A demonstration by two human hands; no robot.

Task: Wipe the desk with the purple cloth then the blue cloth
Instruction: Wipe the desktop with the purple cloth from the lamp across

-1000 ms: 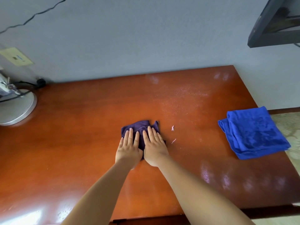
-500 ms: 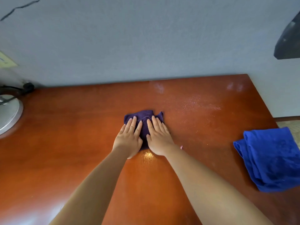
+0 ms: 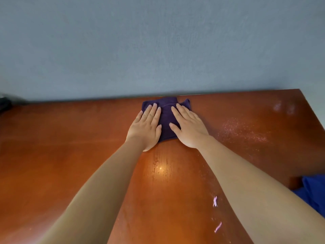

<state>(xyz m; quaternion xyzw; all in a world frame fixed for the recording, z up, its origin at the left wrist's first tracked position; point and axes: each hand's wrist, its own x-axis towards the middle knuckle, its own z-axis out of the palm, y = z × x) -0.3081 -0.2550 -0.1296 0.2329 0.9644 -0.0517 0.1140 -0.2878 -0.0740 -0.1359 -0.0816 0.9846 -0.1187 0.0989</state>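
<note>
The purple cloth (image 3: 166,117) lies bunched on the reddish wooden desk (image 3: 70,138), right at its far edge by the wall. My left hand (image 3: 146,127) presses flat on the cloth's left part, fingers straight. Pressing flat on its right part is my right hand (image 3: 189,126), fingers also straight. Both arms are stretched far forward. Only a corner of the blue cloth (image 3: 314,192) shows, at the desk's right edge, partly behind my right forearm.
A grey wall (image 3: 158,50) rises directly behind the desk. White dust specks (image 3: 241,131) lie right of my right hand. Two small pink scraps (image 3: 215,201) lie near my right forearm. A dark object (image 3: 5,103) sits at the far left edge.
Both hands have pushed the purple cloth away from me, from mid-desk up to the back edge by the wall. The view has shifted, so the blue cloth is mostly out of frame.
</note>
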